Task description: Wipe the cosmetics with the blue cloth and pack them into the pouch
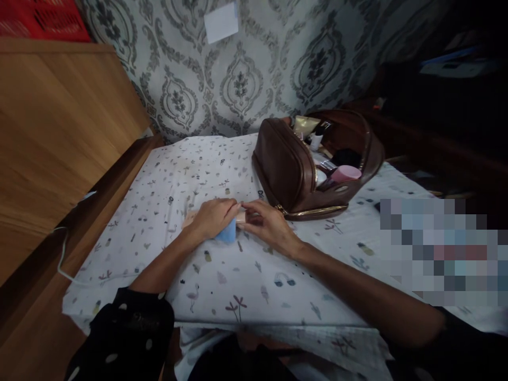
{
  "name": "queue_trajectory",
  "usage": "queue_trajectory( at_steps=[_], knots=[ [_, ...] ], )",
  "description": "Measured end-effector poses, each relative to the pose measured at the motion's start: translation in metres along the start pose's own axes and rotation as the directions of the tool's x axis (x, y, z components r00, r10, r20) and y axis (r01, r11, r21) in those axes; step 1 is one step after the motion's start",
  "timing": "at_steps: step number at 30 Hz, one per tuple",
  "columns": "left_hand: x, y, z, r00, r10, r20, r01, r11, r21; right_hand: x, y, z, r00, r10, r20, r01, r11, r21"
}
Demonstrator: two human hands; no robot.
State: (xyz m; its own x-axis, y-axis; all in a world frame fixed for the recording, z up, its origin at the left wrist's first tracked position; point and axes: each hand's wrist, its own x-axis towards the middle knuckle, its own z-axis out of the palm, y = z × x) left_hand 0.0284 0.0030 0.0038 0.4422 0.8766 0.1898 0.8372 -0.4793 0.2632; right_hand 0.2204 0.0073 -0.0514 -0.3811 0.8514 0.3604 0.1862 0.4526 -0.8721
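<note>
My left hand (212, 218) is closed over a pale beige tube-like item (189, 218), mostly hidden under the palm. A piece of light blue material (227, 233) shows below those fingers; I cannot tell whether it is a cloth or a sponge. From the right, my right hand (272, 226) pinches the peach-coloured end of the item between thumb and fingers. The two hands' fingertips nearly meet. Just behind my right hand stands a brown cosmetic bag (283, 159), unzipped, with its lid folded back.
Inside the bag are a pink-topped item (346, 173), a small white bottle (316, 141) and a gold tube (305, 125). A patterned sheet (222, 280) covers the table. At the left rises a wooden cabinet (63, 116), with a white cable (61, 259) beside it. Blurred pixels hide something at right.
</note>
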Motion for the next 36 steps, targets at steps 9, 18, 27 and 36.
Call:
queue_trajectory(
  at_steps=[9,18,27,36],
  knots=[
    [-0.001,0.001,0.004,0.995,-0.012,-0.099,0.018,0.998,0.055,0.001,-0.018,-0.005,0.992,0.012,0.127,0.035,0.932,-0.361],
    [0.002,-0.014,-0.008,0.996,-0.089,-0.022,0.091,0.987,0.133,-0.002,-0.02,-0.004,0.986,0.02,0.164,0.042,0.931,-0.363],
    [0.001,-0.019,-0.025,0.944,-0.266,-0.194,0.311,0.914,0.259,-0.003,-0.02,-0.007,0.994,0.051,0.099,-0.037,0.99,-0.139],
    [-0.005,0.01,-0.02,0.98,0.151,0.127,-0.153,0.988,0.011,-0.007,-0.012,0.003,1.0,-0.008,0.025,0.006,0.998,0.064]
  ],
)
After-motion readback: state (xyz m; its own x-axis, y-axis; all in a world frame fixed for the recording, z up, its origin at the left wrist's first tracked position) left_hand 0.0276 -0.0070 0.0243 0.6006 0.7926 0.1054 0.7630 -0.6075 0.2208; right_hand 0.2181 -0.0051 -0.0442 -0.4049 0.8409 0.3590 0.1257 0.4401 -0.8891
